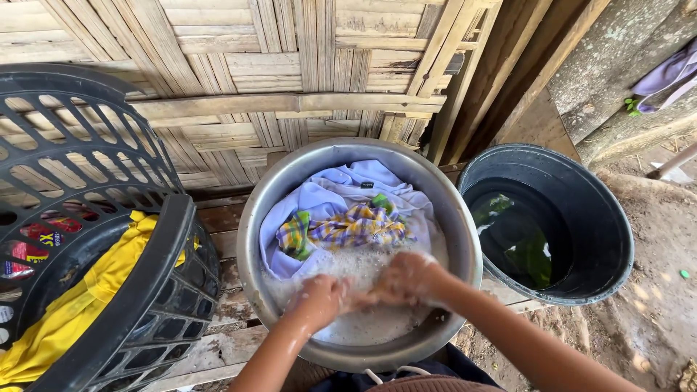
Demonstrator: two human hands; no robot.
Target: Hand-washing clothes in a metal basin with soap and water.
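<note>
Both hands — left hand [319,297] and right hand [406,279] — clench sudsy cloth [363,294] at the metal basin's [250,239] near rim; hard scrubbing there could slop foam over the edge onto the wooden planks [218,348] — or rock the basin toward the black bucket [595,218]

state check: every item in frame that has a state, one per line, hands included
Round metal basin: holds suds and soaked clothes.
Pale lilac garment: wet, bunched in basin.
Yellow-purple plaid cloth: wet, on the lilac garment.
Black plastic bucket: holds water, something green submerged.
Black slatted laundry basket: tilted, yellow cloth inside.
Left hand: soapy, in suds.
Right hand: soapy, meeting the left.
</note>
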